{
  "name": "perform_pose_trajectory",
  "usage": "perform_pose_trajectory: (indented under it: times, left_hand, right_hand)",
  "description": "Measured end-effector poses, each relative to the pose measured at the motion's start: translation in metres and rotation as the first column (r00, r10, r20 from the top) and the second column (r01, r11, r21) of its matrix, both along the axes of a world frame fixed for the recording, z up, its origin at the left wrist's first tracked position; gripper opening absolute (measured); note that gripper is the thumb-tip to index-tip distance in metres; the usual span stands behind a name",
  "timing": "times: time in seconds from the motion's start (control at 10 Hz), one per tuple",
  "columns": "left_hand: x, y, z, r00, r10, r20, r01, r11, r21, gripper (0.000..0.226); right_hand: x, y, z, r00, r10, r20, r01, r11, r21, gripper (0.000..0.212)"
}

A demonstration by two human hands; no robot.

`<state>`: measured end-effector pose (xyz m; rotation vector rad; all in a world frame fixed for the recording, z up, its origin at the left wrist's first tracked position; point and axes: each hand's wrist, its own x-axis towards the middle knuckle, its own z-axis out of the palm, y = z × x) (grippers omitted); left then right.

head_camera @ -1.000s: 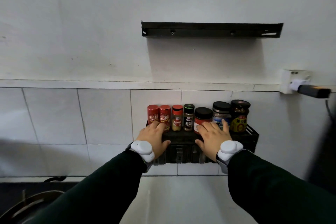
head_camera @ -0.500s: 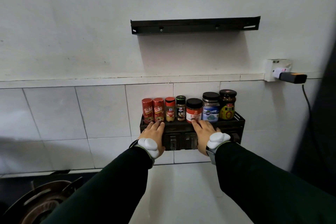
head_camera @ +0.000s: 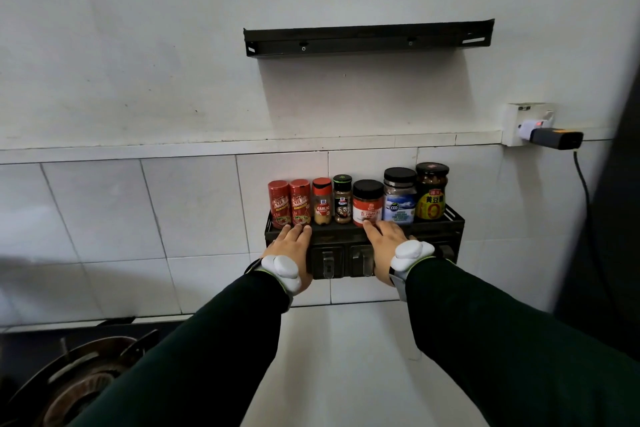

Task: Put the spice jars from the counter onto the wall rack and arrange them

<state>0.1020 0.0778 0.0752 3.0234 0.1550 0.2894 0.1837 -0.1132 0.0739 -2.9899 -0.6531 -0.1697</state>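
Note:
A black wall rack (head_camera: 450,230) hangs on the tiled wall and holds a row of several spice jars. From the left stand two red shakers (head_camera: 289,203), a garlic jar (head_camera: 322,201), a small green-capped jar (head_camera: 342,199), a red-labelled jar (head_camera: 367,202), a blue-labelled jar (head_camera: 399,199) and a dark sauce jar (head_camera: 431,196). My left hand (head_camera: 291,246) lies flat on the rack's front edge below the red shakers. My right hand (head_camera: 384,239) rests on the front edge with fingertips touching the base of the red-labelled jar. Neither hand holds anything.
An empty black shelf (head_camera: 369,40) is fixed higher on the wall. A socket with a plugged-in adapter (head_camera: 542,132) and hanging cable sits to the right. The white counter (head_camera: 346,357) lies below, with a gas burner (head_camera: 79,381) at the lower left.
The view has pulled back from the rack, so it looks smaller and farther. Both hands have stayed on the rack's front edge.

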Motion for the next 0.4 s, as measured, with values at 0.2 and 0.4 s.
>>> perform_pose_trajectory:
  times: [0.2, 0.4]
  left_hand:
    - [-0.008, 0.001, 0.015, 0.998, -0.033, -0.045, 0.03, 0.997, -0.066, 0.082]
    - [-0.017, -0.001, 0.026, 0.998, -0.057, -0.01, 0.056, 0.998, -0.029, 0.039]
  right_hand:
    - [-0.009, -0.002, 0.01, 0.999, -0.003, -0.04, 0.0, 0.996, -0.089, 0.077]
    - [-0.019, -0.007, 0.032, 0.996, 0.049, -0.075, -0.063, 0.976, -0.207, 0.038]
